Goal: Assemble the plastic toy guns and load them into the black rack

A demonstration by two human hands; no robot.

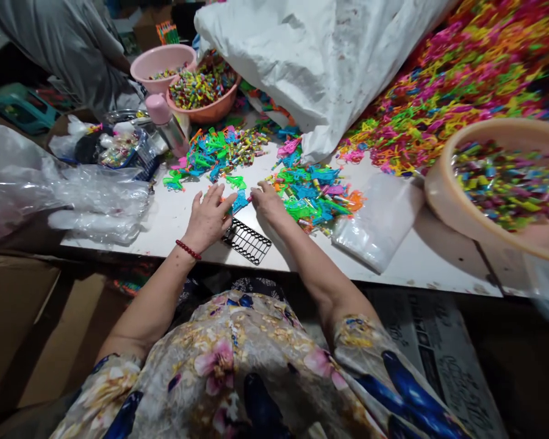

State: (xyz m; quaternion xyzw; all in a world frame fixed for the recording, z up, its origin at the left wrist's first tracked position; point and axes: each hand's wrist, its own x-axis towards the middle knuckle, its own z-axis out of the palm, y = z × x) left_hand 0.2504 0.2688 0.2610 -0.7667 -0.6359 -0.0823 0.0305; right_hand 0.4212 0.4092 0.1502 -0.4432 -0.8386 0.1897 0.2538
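Between my hands, just above the white tabletop, is a small blue toy gun (240, 201) with a bit of orange at its near end. My left hand (208, 219), wearing a red bead bracelet, has its thumb and forefinger at that end, the other fingers spread. My right hand (269, 202) is curled, its fingertips pinched at the gun's other end by a tiny pink-red piece too small to name. A black wire grid (248, 240) lies just below. Beyond the hands is a green toy gun (235, 182); a heap of coloured toy guns (318, 195) lies right of my right hand.
Clear plastic bags (375, 225) lie right, beside a peach basin (443, 177) of small coloured tubes. More bags (100, 201) are left. A pink-capped bottle (167, 125) and basins (205, 113) stand behind, near another person (68, 49). A white sack (302, 55) covers the back.
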